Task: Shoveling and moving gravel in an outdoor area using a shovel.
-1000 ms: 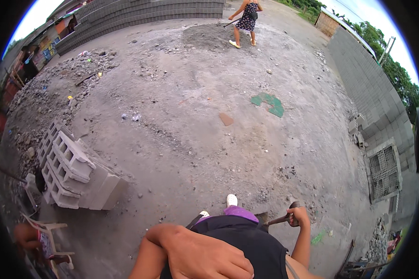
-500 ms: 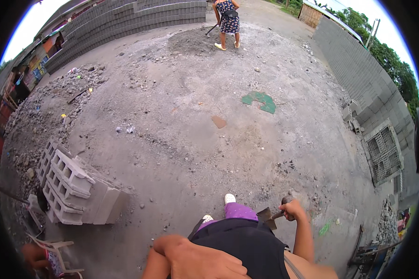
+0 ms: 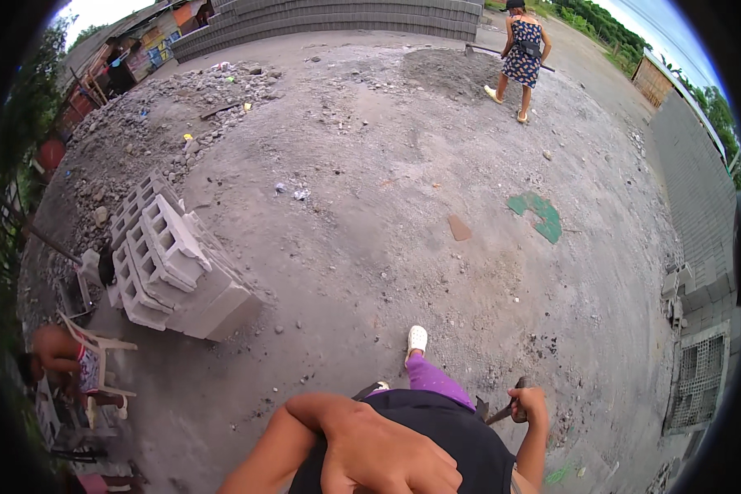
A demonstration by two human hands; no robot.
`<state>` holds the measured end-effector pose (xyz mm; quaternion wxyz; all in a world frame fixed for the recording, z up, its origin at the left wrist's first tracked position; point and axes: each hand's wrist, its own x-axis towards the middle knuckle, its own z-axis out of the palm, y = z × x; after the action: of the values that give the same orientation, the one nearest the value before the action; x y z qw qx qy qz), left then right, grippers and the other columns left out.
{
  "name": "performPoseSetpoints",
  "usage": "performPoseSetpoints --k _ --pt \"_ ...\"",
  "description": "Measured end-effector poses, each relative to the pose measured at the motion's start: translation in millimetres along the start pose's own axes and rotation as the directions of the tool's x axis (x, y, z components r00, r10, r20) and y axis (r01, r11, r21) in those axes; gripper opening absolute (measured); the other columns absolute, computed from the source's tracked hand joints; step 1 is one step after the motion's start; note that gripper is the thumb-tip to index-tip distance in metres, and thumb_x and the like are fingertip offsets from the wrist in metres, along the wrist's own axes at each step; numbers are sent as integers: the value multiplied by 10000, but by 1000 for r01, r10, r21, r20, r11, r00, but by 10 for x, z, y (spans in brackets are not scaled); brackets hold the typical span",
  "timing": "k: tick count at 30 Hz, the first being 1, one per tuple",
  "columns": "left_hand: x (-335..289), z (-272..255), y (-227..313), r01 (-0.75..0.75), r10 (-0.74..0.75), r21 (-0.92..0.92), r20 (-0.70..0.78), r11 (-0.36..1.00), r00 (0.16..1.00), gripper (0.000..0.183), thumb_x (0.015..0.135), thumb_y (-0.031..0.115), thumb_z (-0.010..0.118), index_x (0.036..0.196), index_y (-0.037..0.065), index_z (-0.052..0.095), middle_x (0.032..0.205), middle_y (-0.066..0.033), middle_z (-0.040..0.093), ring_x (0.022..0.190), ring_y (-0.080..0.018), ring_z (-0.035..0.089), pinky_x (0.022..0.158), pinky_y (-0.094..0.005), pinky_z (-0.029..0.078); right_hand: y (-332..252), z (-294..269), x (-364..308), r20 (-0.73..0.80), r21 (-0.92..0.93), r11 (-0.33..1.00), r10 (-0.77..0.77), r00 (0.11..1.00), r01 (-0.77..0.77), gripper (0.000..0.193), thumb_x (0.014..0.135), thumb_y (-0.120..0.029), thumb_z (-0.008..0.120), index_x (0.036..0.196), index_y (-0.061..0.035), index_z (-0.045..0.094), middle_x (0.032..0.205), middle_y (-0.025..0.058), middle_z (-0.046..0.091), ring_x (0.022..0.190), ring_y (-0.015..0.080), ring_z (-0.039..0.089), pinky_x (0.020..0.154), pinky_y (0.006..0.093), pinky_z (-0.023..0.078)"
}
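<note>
My right hand is wrapped round the thick dark handle of a short-handled trowel, beside my right thigh. Only a bit of its metal blade shows; my black top hides the rest. My left hand lies across the front of that top with its back up, fingers stretched toward the right. Nothing shows in it, though the fingertips are partly out of sight at the lower edge. Below, a purple trouser leg and a white clog are stepping on the grey gravelly ground.
Hollow concrete blocks stand stacked at left, near a person on a white chair. Rubble lies behind. A person in a patterned dress holds a long-handled tool by a gravel heap. Block walls line the right; a green sheet lies flat.
The whole scene has swung rightward in view. My front foot is farther forward, and less of the trowel blade shows. The far person has turned and lifted the long-handled tool.
</note>
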<state>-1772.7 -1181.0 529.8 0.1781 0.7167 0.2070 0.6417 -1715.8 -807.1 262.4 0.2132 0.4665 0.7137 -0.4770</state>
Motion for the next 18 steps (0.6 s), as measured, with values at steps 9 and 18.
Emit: performPoseSetpoints --k 9,18 --pt "-290 -1072 -322 313 -344 252 91 916 935 242 737 199 542 878 3 561 893 -131 535 784 -281 555 677 -374 437 -791 -103 1195 530 70 986 93 843 -152 239 803 -172 643 904 27 556 626 112 568 471 207 557 485 359 496" --pt "-1135 -2416 -366 649 -414 23 -752 760 512 394 827 355 443 838 14 641 856 -94 557 671 -133 497 582 -251 395 -2007 -540 1540 341 167 986 -57 938 -1 315 823 -261 613 986 0 546 723 63 538 595 172 517 592 330 467"
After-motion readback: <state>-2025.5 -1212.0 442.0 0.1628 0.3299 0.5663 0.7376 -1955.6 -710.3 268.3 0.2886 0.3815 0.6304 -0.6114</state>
